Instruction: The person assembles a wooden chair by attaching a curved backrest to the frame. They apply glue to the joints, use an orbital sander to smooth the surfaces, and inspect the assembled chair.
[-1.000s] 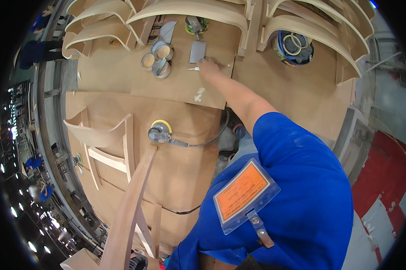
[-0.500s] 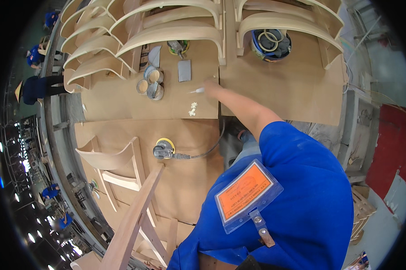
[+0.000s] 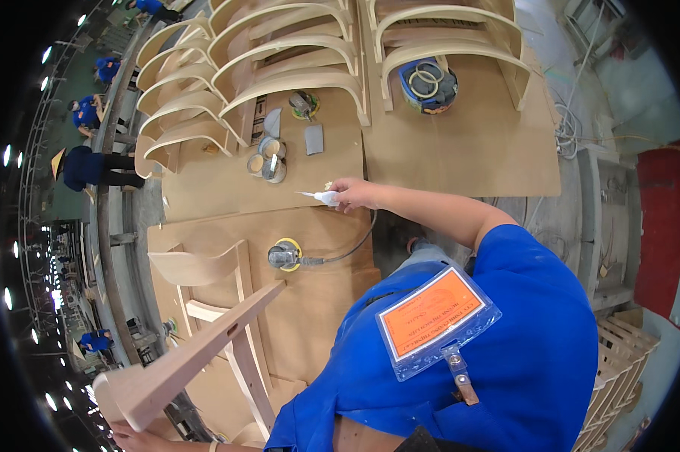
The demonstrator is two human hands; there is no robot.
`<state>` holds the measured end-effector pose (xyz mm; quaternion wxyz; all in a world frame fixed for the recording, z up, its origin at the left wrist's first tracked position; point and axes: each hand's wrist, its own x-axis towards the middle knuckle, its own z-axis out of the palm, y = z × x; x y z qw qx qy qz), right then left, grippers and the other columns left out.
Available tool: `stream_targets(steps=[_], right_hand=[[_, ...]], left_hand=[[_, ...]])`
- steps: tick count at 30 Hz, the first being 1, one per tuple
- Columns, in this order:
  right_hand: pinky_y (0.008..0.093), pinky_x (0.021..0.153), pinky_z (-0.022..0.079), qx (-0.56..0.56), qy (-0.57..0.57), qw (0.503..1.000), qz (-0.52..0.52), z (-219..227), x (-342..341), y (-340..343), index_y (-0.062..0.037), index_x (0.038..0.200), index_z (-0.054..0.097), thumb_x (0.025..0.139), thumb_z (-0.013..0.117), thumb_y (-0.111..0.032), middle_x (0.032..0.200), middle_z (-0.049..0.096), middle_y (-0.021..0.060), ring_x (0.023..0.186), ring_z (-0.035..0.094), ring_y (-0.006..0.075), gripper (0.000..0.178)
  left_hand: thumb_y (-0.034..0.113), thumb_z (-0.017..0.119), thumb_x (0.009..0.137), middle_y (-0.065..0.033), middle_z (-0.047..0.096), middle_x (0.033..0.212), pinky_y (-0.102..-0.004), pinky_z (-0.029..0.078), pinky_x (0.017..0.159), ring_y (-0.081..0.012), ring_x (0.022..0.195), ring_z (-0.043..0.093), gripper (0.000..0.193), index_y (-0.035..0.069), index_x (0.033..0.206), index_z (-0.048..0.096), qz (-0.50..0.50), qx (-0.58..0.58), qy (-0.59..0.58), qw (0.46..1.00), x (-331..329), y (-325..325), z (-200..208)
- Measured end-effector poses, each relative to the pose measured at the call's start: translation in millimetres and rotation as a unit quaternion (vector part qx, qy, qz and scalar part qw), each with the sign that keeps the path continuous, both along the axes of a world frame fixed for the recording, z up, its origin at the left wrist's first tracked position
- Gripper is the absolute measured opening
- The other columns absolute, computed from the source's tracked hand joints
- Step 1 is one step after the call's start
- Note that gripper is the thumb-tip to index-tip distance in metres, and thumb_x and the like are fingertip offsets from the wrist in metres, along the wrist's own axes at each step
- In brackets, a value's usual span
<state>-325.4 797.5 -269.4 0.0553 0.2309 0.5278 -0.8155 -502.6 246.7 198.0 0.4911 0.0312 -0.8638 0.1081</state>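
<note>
My right hand is closed round a small white squeeze bottle, its thin nozzle pointing left above the cardboard-covered table. At the lower left my left hand grips the curved end of a pale wooden chair frame; part of that hand is hidden. The frame slants up to the right, one long leg with a slot in it. Beyond it another chair frame rests on the cardboard, beside a round sander with a hose. Small pale scraps show just behind my right hand.
Several curved wooden chair frames are stacked at the back. Before them are tins of filler, a grey sanding pad and a second sander. A bucket of dark cloths stands back right. A co-worker is far left.
My right hand has moved nearer with the bottle, which shows more clearly. My left hand has come into view, and more of the slanted chair frame shows. The whole view has shifted.
</note>
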Motion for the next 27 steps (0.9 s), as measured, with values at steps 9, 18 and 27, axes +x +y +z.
stream_targets(steps=[9,18,27], right_hand=[[0.0336,0.078,0.051,-0.049,0.161,0.986,-0.007,154,17,-35,-0.0061,0.117,0.05,0.095,0.051,-0.017,0.106,0.062,0.0119,0.095,0.06,0.0202,0.024],[0.037,0.075,0.051,-0.07,0.352,0.932,-0.044,276,45,-54,-0.0043,0.114,0.051,0.096,0.05,-0.017,0.096,0.061,0.0115,0.087,0.061,0.0213,0.022],[0.0336,0.073,0.049,0.032,0.463,0.883,-0.071,347,81,-70,-0.003,0.107,0.054,0.097,0.049,-0.017,0.087,0.059,0.0067,0.077,0.055,0.0141,0.018]], left_hand=[[0.053,0.042,0.093,-0.0096,0.068,0.093,-0.0443,0.048,0.073,-0.0318,0.084,0.063,0.05,0.011,0.099,0.068,-0.044,-0.102,0.132,0.985,13,-50,-5],[0.051,0.054,0.088,-0.0027,0.066,0.09,-0.0386,0.043,0.081,-0.0249,0.087,0.061,0.041,0.012,0.096,0.067,-0.044,-0.063,0.197,0.977,70,-1,-11],[0.053,0.054,0.087,0.002,0.065,0.095,-0.0376,0.038,0.091,-0.0205,0.096,0.058,0.04,0.017,0.097,0.068,-0.049,-0.042,0.215,0.974,95,15,-15]])
